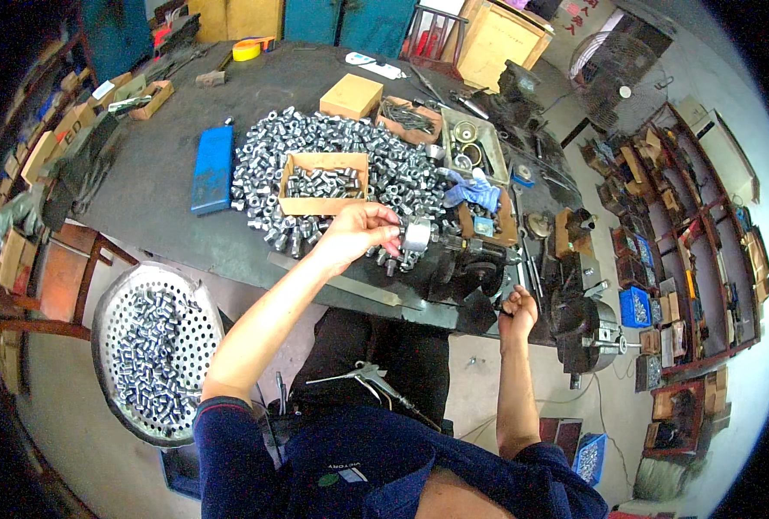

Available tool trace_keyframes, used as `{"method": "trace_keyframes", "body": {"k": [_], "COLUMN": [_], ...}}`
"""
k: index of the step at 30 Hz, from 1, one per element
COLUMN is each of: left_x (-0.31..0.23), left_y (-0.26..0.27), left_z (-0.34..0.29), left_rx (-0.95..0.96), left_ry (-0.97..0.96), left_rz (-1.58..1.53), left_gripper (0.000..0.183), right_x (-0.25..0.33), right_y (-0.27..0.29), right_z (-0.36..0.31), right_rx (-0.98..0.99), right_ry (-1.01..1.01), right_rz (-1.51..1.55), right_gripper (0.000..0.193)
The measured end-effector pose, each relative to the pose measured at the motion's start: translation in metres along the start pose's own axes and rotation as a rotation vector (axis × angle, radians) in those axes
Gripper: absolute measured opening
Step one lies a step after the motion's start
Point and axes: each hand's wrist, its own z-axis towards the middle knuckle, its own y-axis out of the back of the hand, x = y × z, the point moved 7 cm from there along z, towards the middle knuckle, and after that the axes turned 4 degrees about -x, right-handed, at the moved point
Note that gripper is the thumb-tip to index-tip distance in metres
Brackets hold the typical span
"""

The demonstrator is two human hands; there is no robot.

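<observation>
Your left hand [358, 235], at the centre of the frame, has thumb and forefinger drawn close at the left side of the silver cylinder [417, 233]; whether a fitting is clamped between them, you can't tell from here. Your right hand [519, 313], right of centre, has its fingers curled beside the dark machine [471, 268]; whether they close on a lever is too small to make out.

The fittings [259, 169] lie heaped across the upper middle, around the open carton [315, 208], which holds more. They look like solid metal: expect each to feel small but dense, stiff, hard to break, and perhaps slick if oily. Your best hold is likely thumb and forefinger across the widest part, clear of the ends.

The cylinder is smooth and bright, rigid by its look, against the machine's dull, grimy body. The carton is thin brown cardboard with straight walls, likely to bend if squeezed. At lower left, the round pan [198, 346] is pale metal punched with holes, with more fittings inside. The blue box [211, 170] is oblong and scuffed; the glove [471, 188] is soft, crumpled cloth. All but the pan rest on the dark, worn tabletop [155, 156].
</observation>
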Motion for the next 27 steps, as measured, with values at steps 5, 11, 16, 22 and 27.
{"method": "trace_keyframes", "body": {"k": [5,11,16,22,27], "left_x": [0.004,0.001,-0.004,0.007,0.001], "left_y": [0.0,0.0,-0.004,-0.001,-0.007], "left_z": [0.006,0.01,0.007,0.002,0.0], "left_rx": [0.02,0.013,0.045,-0.111,-0.222], "left_ry": [-0.011,-0.009,-0.014,-0.022,-0.076], "left_rz": [0.089,0.172,0.173,0.449,0.579], "left_gripper": [0.011,0.01,0.007,0.029,0.031], "right_x": [0.004,0.031,0.07,0.073,0.027], "right_y": [-0.011,-0.027,-0.069,-0.112,-0.082], "right_z": [-0.007,-0.019,-0.018,0.048,0.094], "right_rx": [-0.004,0.055,0.164,0.189,0.113], "right_ry": [0.009,0.109,0.091,0.1,0.282], "right_rz": [0.0,-0.184,-0.23,-0.063,-0.277], "right_gripper": [0.019,0.02,0.027,0.019,0.02]}}
